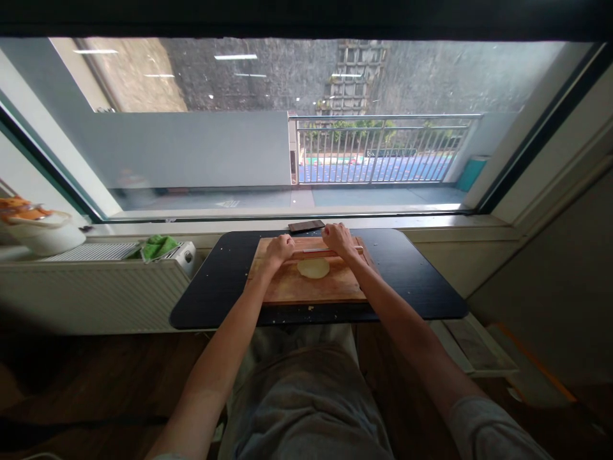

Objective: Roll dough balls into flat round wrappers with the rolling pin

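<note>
A round, flat piece of pale dough (313, 268) lies on a wooden board (306, 292). Just beyond the dough, a wooden rolling pin (309, 254) runs crosswise over the board. My left hand (280, 248) is closed around the pin's left end. At the right end, my right hand (339, 238) is closed on the pin too, and a thin light stick (330, 250) shows near it. The palms and most fingertips are hidden.
The board rests on a black table (412, 281) with scattered crumbs. A dark flat object (306, 225) lies at its far edge, by the window sill. At left are a radiator (96, 287), a green cloth (159, 246) and a white pot (45, 233).
</note>
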Motion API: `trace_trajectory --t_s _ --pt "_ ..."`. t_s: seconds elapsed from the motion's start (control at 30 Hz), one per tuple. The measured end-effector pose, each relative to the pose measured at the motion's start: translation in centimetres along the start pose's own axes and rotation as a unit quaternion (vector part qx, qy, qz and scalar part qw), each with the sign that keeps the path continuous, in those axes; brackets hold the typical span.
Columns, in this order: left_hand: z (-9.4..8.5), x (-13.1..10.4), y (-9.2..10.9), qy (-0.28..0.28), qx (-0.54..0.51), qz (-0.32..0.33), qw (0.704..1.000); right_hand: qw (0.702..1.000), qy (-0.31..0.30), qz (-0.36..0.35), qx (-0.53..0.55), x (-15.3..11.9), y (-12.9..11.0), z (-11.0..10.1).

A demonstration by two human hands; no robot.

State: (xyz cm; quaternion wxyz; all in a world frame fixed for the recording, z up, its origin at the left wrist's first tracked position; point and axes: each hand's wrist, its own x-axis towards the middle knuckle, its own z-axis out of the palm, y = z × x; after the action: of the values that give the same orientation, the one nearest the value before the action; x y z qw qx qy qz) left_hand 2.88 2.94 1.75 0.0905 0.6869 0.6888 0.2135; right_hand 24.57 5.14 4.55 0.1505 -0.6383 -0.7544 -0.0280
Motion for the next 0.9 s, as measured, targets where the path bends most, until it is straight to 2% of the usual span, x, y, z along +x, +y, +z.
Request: trace_trajectory --t_s 0.37,0.6,0.73,0.9 --pt "0.1 -1.9 -0.2 0.031 -0.038 0.019 0.999 0.998 -0.055 0.02 0.021 -2.1 -0.1 -0.6" --pt "-0.1 -2.9 0.0 0.026 -0.03 0.021 0.999 0.998 -0.055 0.021 0.011 -2.8 0.1 -0.2" --pt "-0.3 -3.3 0.1 0.024 -0.014 0.021 0.999 0.999 -0.049 -0.003 -0.009 -3.2 0.5 0.0" --pt "-0.7 -3.4 0.3 0.014 0.01 0.026 1.0 0.999 -0.029 -0.039 -0.006 -3.8 1.9 -0.7"
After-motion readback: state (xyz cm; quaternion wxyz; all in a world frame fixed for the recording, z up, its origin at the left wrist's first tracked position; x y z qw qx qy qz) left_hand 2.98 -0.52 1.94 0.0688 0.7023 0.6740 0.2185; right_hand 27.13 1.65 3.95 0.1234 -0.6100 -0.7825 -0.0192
